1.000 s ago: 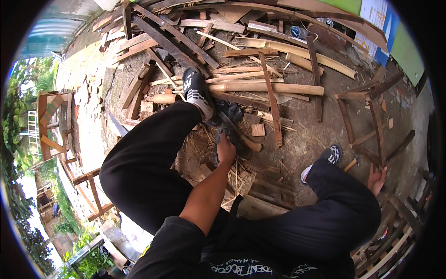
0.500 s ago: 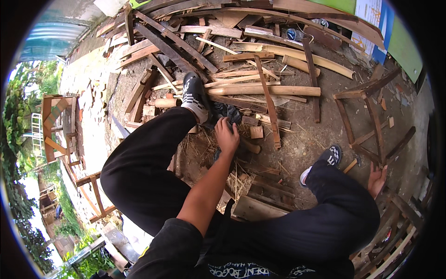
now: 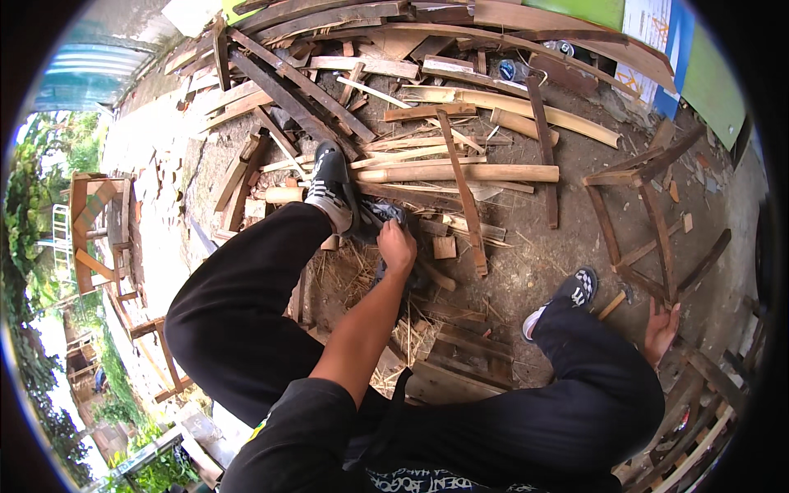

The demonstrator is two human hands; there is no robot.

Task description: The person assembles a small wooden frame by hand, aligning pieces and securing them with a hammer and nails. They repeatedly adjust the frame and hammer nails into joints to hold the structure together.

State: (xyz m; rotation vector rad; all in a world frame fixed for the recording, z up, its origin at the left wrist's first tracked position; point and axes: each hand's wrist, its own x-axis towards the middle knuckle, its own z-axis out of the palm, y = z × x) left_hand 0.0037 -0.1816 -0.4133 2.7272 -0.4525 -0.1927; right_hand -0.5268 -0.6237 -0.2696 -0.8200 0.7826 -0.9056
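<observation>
Between my shoes, my left hand (image 3: 397, 248) is closed, its fingers curled on a crumpled black plastic bag (image 3: 383, 214). The bag lies beside my left shoe (image 3: 329, 174), and my hand hides part of it. Off to the right, my right hand (image 3: 660, 330) is palm up with its fingers stretched out, holding nothing I can see. Its fingertips are close to the lower end of a dark wooden frame (image 3: 655, 226). A short tool with a light wooden handle (image 3: 611, 306), perhaps a hammer, lies between that hand and my right shoe (image 3: 581, 287).
Bamboo poles (image 3: 460, 172) and dark planks (image 3: 283, 86) cover the ground ahead. A small wood block (image 3: 445, 247) lies right of the bag, near a long thin slat (image 3: 463, 193). More timber (image 3: 711, 374) is stacked at the lower right. Wooden furniture (image 3: 103, 234) stands at the left.
My left hand has gone from fingers laid out over the bag to fingers curled on it. My right hand stays open, its fingers reaching slightly further out. The view has shifted a little.
</observation>
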